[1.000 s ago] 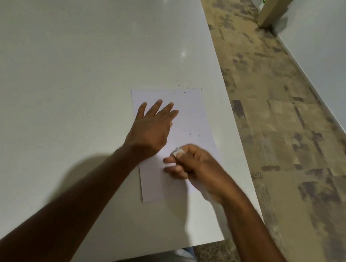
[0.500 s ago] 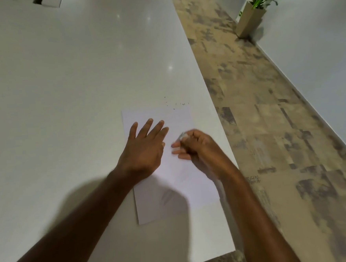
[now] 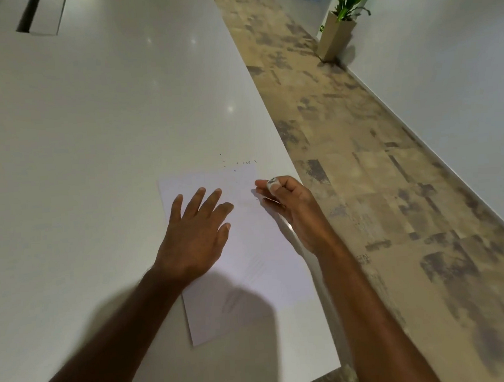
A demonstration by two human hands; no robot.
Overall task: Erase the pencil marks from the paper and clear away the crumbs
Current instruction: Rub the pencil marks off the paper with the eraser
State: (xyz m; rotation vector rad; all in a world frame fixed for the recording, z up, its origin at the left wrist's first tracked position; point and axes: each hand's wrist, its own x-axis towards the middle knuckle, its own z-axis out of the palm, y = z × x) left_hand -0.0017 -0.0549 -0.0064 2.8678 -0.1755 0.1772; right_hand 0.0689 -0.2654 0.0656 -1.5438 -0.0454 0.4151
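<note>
White and glossy, the long table top (image 3: pixel 92 142) fills the near and left part of the view, its right edge running alongside a mottled beige and grey floor (image 3: pixel 393 181). On the table near that edge lies a pale rectangular sheet of paper (image 3: pixel 268 264), with faint pencil strokes low on it. The left hand (image 3: pixel 194 239) lies flat on the sheet, fingers straight and spread, pressing it down. The right hand (image 3: pixel 287 203) rests at the paper's right edge with its fingers curled, pinching a small white eraser (image 3: pixel 272 185) (only its tip shows). Just beyond the sheet's far edge, dark eraser crumbs (image 3: pixel 243 162) are scattered on the table. Farther off, a slot (image 3: pixel 28 14) is set into the table, and a green plant in a tall tan planter (image 3: pixel 338 32) stands against the white wall (image 3: pixel 460 72).
</note>
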